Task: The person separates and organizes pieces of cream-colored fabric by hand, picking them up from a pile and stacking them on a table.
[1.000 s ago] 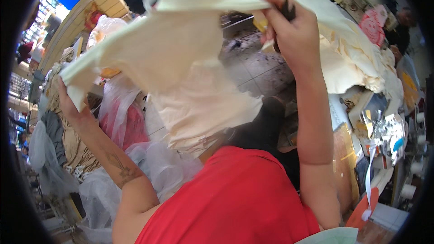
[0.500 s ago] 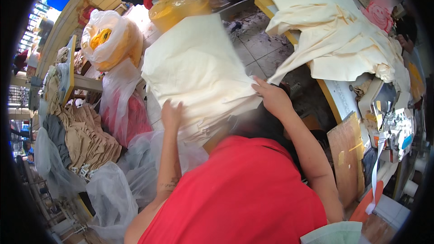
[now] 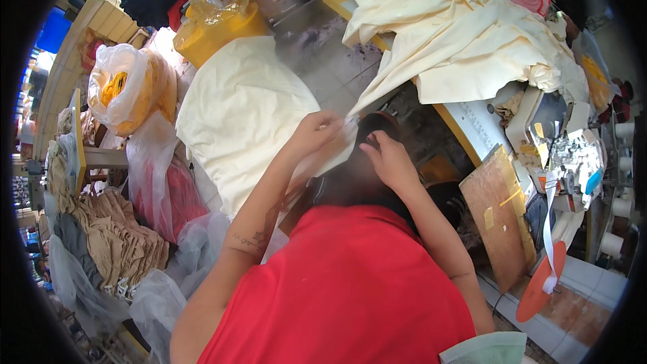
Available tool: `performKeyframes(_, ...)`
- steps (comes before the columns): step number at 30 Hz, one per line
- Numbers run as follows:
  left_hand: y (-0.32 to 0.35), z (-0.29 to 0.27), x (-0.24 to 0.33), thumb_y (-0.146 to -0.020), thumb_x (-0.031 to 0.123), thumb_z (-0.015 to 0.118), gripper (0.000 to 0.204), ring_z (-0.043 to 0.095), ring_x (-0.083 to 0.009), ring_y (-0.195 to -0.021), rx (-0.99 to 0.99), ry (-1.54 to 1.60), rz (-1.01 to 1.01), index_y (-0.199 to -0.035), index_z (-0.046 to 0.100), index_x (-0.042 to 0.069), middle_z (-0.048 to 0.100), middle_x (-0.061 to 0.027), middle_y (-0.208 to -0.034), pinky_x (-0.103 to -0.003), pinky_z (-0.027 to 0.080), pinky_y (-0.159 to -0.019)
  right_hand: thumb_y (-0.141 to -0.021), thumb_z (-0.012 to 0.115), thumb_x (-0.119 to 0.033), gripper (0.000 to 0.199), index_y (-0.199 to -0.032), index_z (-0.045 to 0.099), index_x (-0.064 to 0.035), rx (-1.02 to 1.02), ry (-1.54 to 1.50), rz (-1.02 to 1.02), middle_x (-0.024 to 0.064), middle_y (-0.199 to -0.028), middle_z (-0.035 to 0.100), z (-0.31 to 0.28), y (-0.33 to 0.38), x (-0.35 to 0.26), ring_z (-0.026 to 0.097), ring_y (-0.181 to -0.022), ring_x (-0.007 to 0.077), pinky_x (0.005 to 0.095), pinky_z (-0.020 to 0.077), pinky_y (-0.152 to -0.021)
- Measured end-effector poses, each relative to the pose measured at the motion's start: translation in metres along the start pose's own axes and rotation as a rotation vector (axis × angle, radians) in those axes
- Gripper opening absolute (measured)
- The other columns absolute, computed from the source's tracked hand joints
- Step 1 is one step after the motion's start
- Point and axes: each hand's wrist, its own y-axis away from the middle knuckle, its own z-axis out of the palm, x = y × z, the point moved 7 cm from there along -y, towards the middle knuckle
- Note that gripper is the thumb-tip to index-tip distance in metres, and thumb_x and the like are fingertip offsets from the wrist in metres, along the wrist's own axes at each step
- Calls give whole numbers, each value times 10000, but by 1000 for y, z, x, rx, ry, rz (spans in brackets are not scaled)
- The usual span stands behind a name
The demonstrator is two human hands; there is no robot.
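Note:
Cream fabric (image 3: 242, 101) hangs in a broad piece in front of me, draped down toward my lap. My left hand (image 3: 315, 133) reaches across it, fingers closed at its right edge; the fingertips are slightly blurred. There, a twisted tail from a second heap of cream fabric (image 3: 465, 40) comes down off the table and meets the piece. Just right of that meeting point is my right hand (image 3: 392, 162), loosely curled, thumb and forefinger apart, with no fabric seen in it. Dark cloth lies below both hands.
A sewing machine (image 3: 573, 155) stands at the right beside a wooden board (image 3: 495, 216) and an orange disc (image 3: 541, 283). Leftward are a plastic bag of yellow-orange material (image 3: 135, 87), a bag with red material (image 3: 168, 182), and stacked tan cloth pieces (image 3: 128, 236). A yellow bundle (image 3: 219, 27) lies ahead.
My left hand has moved right across the cream piece to its right edge. My right hand has let go of the fabric and drawn slightly down. The view has shifted right.

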Motion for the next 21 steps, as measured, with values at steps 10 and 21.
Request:
performKeyframes(10,41,1,22,-910,133,729,146,624,-100,-872,247,151,166,-934,670,2,706,-52,-924,-255,486,-792,-927,642,-150,158,-928,593,0,123,156,-218,182,-898,622,6,0,-30,624,-873,397,479,506,-736)
performKeyframes(21,58,-3,51,-837,70,762,93,641,-91,-781,397,-102,179,-859,738,-16,734,-65,-825,-255,502,-727,-941,604,-148,119,-875,555,-63,246,466,-480,102,-806,564,28,-13,-51,615,-758,294,409,514,-642)
